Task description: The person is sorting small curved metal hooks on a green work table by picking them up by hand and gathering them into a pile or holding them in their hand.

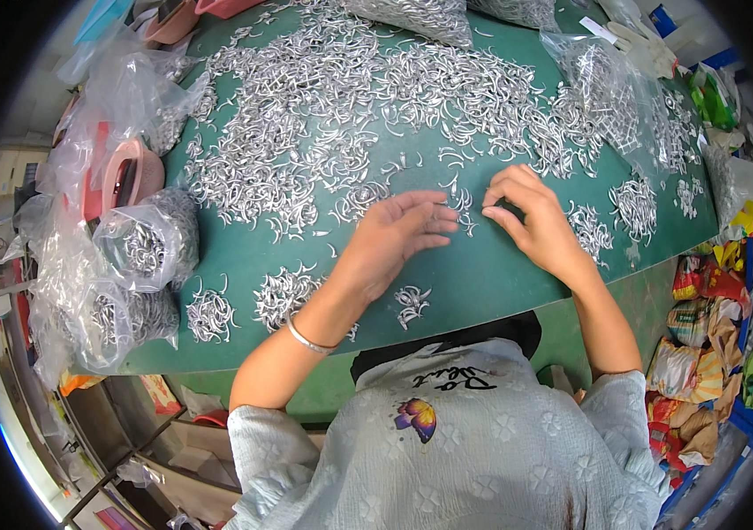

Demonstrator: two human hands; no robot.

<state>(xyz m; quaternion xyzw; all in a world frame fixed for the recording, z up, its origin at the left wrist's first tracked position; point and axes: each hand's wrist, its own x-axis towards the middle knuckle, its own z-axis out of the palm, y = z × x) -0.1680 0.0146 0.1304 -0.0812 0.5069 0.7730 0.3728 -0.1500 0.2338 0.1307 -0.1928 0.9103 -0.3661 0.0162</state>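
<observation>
Loose curved silvery metal pieces (306, 115) lie in a broad heap across the green table (482, 283). My left hand (403, 234) is over the table in front of the heap, its fingers stretched out to the right and nothing visibly held. Opposite it, my right hand (531, 216) has its fingers curled toward the thumb; anything between the tips is too small to make out. A few metal pieces (462, 205) lie between the two hands. Below my left hand is a small cluster of metal pieces (412, 305), with a larger pile (283, 296) beside my left forearm.
Clear plastic bags of metal pieces (142, 252) stand at the left edge, near a pink basket (133, 172). Another filled bag (610, 97) lies at the far right. Separate small piles (210, 315) sit along the near edge. Colourful packages (690, 353) are beside the table at right.
</observation>
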